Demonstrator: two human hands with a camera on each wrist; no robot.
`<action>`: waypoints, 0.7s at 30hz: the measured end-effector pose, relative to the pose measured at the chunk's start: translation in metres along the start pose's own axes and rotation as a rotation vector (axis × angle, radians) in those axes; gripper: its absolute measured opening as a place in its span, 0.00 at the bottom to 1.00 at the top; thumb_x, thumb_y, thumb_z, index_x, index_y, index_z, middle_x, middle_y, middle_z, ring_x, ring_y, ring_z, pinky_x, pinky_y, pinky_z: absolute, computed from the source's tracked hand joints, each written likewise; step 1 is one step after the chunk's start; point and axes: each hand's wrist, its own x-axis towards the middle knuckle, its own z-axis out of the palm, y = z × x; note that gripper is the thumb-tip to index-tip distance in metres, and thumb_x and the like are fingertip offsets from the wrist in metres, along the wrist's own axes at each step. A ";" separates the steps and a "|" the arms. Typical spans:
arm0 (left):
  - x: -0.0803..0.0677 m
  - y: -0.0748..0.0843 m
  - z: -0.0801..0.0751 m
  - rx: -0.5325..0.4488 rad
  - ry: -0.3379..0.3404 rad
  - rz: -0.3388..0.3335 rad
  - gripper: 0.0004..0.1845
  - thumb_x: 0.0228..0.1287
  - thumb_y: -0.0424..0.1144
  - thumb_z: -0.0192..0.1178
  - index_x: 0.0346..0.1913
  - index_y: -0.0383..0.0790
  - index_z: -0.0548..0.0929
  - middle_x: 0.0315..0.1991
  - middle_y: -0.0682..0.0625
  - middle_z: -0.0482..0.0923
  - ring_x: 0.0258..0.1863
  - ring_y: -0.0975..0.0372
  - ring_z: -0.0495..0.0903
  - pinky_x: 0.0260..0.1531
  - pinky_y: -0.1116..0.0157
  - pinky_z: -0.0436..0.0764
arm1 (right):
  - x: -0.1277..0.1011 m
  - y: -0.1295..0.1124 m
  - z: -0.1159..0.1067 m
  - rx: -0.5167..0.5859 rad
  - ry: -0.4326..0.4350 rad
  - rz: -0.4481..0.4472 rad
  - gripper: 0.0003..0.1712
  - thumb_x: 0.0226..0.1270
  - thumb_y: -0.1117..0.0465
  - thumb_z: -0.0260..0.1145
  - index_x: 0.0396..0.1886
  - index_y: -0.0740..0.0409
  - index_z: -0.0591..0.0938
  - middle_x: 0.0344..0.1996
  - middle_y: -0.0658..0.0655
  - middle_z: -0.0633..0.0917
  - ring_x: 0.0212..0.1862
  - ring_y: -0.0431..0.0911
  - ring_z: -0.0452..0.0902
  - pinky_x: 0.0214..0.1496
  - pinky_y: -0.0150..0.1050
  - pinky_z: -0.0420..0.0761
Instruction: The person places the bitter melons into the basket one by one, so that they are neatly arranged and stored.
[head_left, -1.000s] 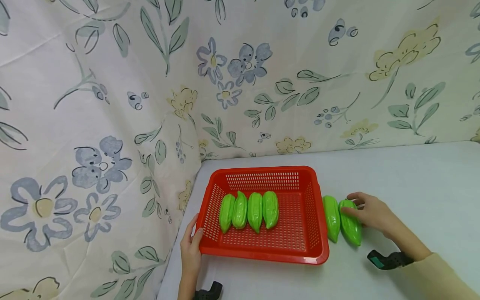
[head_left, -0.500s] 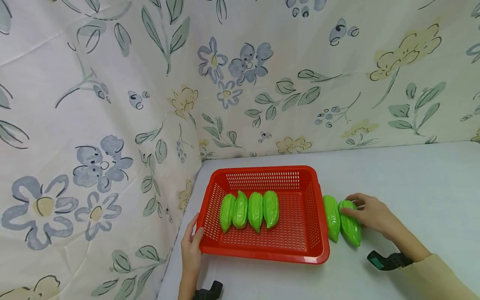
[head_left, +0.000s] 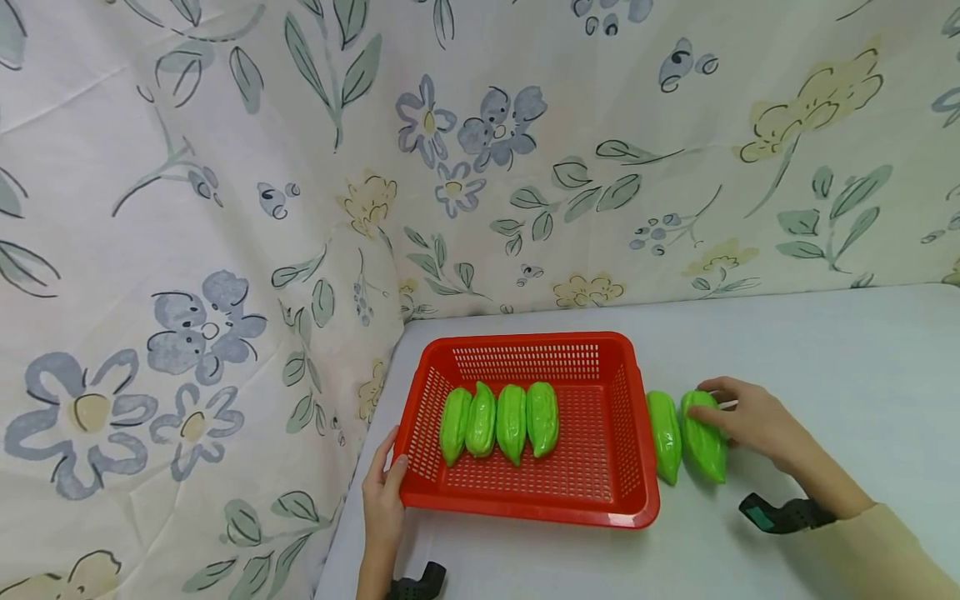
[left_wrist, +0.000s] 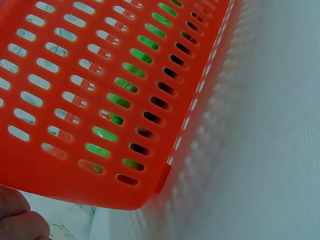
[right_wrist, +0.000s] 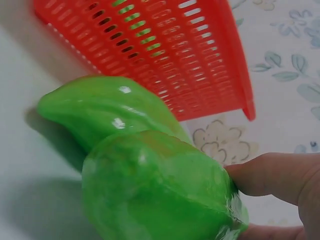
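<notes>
A: Biggest first?
B: Flowered cloth (head_left: 225, 208) hung behind and to the left. Then pale worktop (head_left: 825, 350), running right and near.

A: On the worktop?
B: Red slotted basket (head_left: 633, 433) near the left edge. Four green vegetables (head_left: 498, 421) side by side inside, toward its left half.

A: Outside the basket?
B: Two more, just right of the basket wall. Inner green vegetable (head_left: 664, 435) beside the wall; outer green vegetable (head_left: 702, 435) alongside, touching or nearly so.

A: Hands?
B: Right hand (head_left: 750, 421) on the outer green vegetable, fingers (right_wrist: 272, 175) curled round its far end, thumb under. Left hand (head_left: 382, 500) at the basket's near left corner, thumb over the rim, fingers along the outside wall.

A: Smallest?
B: Dark wrist straps (head_left: 780, 515), one at each wrist.
</notes>
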 end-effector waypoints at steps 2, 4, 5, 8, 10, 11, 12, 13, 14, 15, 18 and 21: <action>0.000 0.000 0.000 0.000 0.003 0.004 0.26 0.80 0.35 0.48 0.78 0.40 0.69 0.69 0.37 0.77 0.38 0.51 0.90 0.37 0.65 0.89 | -0.001 -0.003 -0.004 0.016 0.007 -0.009 0.41 0.74 0.43 0.67 0.69 0.73 0.71 0.61 0.81 0.74 0.55 0.68 0.80 0.38 0.44 0.91; 0.000 0.000 0.000 0.000 0.005 0.007 0.26 0.80 0.35 0.47 0.77 0.39 0.69 0.68 0.37 0.77 0.38 0.51 0.90 0.36 0.65 0.90 | -0.002 -0.007 -0.008 0.033 0.014 -0.016 0.41 0.75 0.43 0.66 0.70 0.73 0.70 0.61 0.80 0.75 0.53 0.66 0.81 0.38 0.44 0.91; 0.000 0.000 0.000 -0.001 0.006 0.009 0.26 0.80 0.35 0.47 0.77 0.39 0.69 0.68 0.37 0.77 0.38 0.51 0.90 0.36 0.65 0.90 | -0.003 -0.008 -0.010 0.038 0.019 -0.018 0.41 0.75 0.43 0.66 0.70 0.72 0.70 0.62 0.80 0.75 0.53 0.64 0.81 0.38 0.44 0.91; 0.000 0.000 0.000 -0.001 0.004 0.010 0.26 0.80 0.35 0.47 0.77 0.39 0.69 0.69 0.37 0.77 0.38 0.51 0.90 0.36 0.65 0.90 | -0.004 -0.014 -0.017 0.046 0.037 -0.024 0.41 0.76 0.43 0.65 0.71 0.72 0.69 0.62 0.78 0.75 0.51 0.59 0.82 0.38 0.43 0.90; 0.000 0.000 0.000 -0.002 0.003 0.008 0.26 0.80 0.35 0.47 0.78 0.40 0.69 0.69 0.38 0.77 0.38 0.52 0.90 0.36 0.66 0.89 | -0.005 -0.017 -0.022 0.045 0.047 -0.027 0.42 0.76 0.43 0.64 0.72 0.72 0.68 0.62 0.77 0.76 0.50 0.57 0.82 0.37 0.42 0.90; 0.000 -0.001 0.000 -0.002 0.001 0.007 0.26 0.80 0.35 0.47 0.78 0.40 0.69 0.69 0.38 0.77 0.38 0.52 0.90 0.36 0.66 0.89 | -0.006 -0.018 -0.024 0.043 0.051 -0.031 0.41 0.76 0.43 0.64 0.72 0.72 0.68 0.62 0.77 0.76 0.50 0.57 0.82 0.37 0.42 0.90; 0.000 -0.001 0.000 -0.002 0.000 0.006 0.26 0.81 0.35 0.47 0.78 0.40 0.69 0.69 0.38 0.77 0.38 0.53 0.90 0.36 0.66 0.89 | -0.006 -0.019 -0.026 0.042 0.053 -0.035 0.41 0.76 0.43 0.64 0.72 0.72 0.68 0.62 0.77 0.77 0.50 0.57 0.82 0.37 0.42 0.90; 0.000 -0.001 0.000 -0.002 -0.001 0.006 0.26 0.81 0.35 0.47 0.78 0.40 0.69 0.69 0.38 0.77 0.38 0.53 0.90 0.36 0.66 0.89 | -0.007 -0.020 -0.028 0.039 0.056 -0.038 0.41 0.76 0.43 0.64 0.72 0.72 0.68 0.62 0.77 0.77 0.50 0.57 0.82 0.37 0.41 0.90; 0.000 -0.001 0.000 -0.004 -0.001 0.007 0.26 0.81 0.35 0.47 0.78 0.41 0.69 0.68 0.38 0.77 0.38 0.53 0.90 0.36 0.66 0.89 | -0.007 -0.021 -0.030 0.043 0.058 -0.043 0.41 0.77 0.44 0.64 0.72 0.72 0.68 0.62 0.77 0.77 0.50 0.56 0.82 0.37 0.40 0.90; 0.000 -0.001 0.000 -0.005 -0.001 0.008 0.26 0.81 0.35 0.47 0.78 0.41 0.69 0.68 0.38 0.77 0.37 0.53 0.90 0.36 0.66 0.89 | -0.008 -0.022 -0.032 0.043 0.059 -0.048 0.41 0.77 0.44 0.63 0.72 0.72 0.68 0.62 0.77 0.77 0.50 0.56 0.82 0.37 0.40 0.90; 0.000 -0.001 -0.001 -0.005 -0.002 0.012 0.26 0.81 0.35 0.47 0.77 0.43 0.69 0.68 0.37 0.77 0.37 0.53 0.90 0.35 0.67 0.89 | -0.010 -0.024 -0.038 0.047 0.069 -0.055 0.40 0.77 0.44 0.63 0.73 0.71 0.68 0.62 0.75 0.78 0.50 0.54 0.82 0.36 0.37 0.89; 0.000 0.000 -0.001 -0.007 -0.004 0.014 0.25 0.81 0.36 0.48 0.77 0.45 0.70 0.68 0.37 0.78 0.37 0.52 0.90 0.35 0.68 0.89 | -0.012 -0.027 -0.043 0.048 0.082 -0.067 0.40 0.78 0.44 0.62 0.73 0.71 0.68 0.62 0.75 0.78 0.51 0.54 0.81 0.36 0.37 0.88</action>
